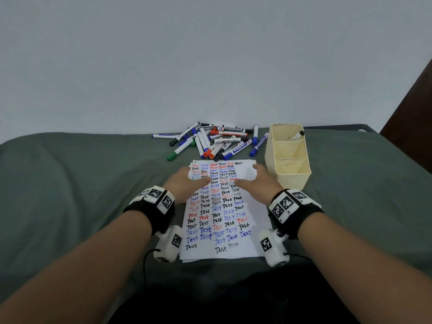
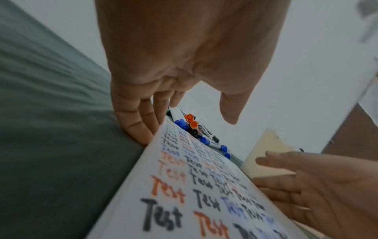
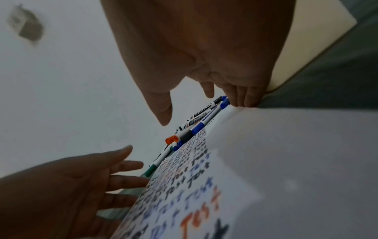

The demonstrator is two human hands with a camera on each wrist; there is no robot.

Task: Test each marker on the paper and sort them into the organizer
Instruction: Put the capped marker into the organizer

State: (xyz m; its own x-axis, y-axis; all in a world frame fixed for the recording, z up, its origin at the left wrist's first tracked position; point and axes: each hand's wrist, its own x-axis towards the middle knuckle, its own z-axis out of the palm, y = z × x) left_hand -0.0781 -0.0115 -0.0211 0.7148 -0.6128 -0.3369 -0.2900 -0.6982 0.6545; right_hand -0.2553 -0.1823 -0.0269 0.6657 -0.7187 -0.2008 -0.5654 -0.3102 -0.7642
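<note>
Both my hands, left [image 1: 187,181] and right [image 1: 254,181], lie flat with fingers spread, holding nothing, steadying the paper [image 1: 219,230]; next I reach far to the marker pile [image 1: 210,141], left of the organizer [image 1: 287,160].

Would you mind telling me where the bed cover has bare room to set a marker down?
Bare cover lies left of the paper and right of the organizer. Crowded: the marker pile beyond the paper's far edge.
</note>
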